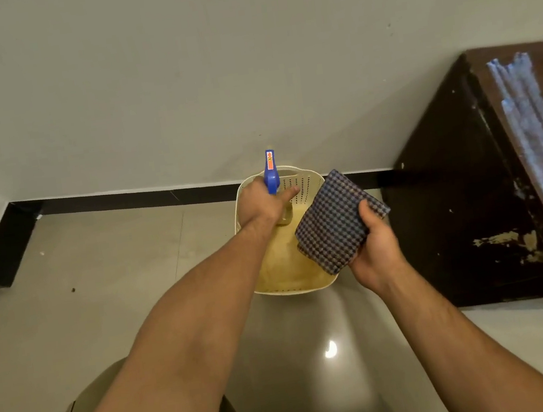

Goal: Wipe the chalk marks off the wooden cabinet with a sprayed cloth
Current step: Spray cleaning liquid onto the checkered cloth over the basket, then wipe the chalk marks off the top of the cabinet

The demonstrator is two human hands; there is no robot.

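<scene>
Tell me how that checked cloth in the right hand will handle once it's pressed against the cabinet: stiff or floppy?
Probably floppy: the cloth is folded into a pad, and its far corner droops past the right hand. It looks light, pinched by thumb and fingers alone. The woven texture should grip the cabinet rather than slide.

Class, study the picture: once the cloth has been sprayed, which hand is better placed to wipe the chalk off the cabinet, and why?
Probably the right hand: it holds the checked cloth and is nearer the cabinet with its chalk marks. The left hand grips the spray bottle.
</scene>
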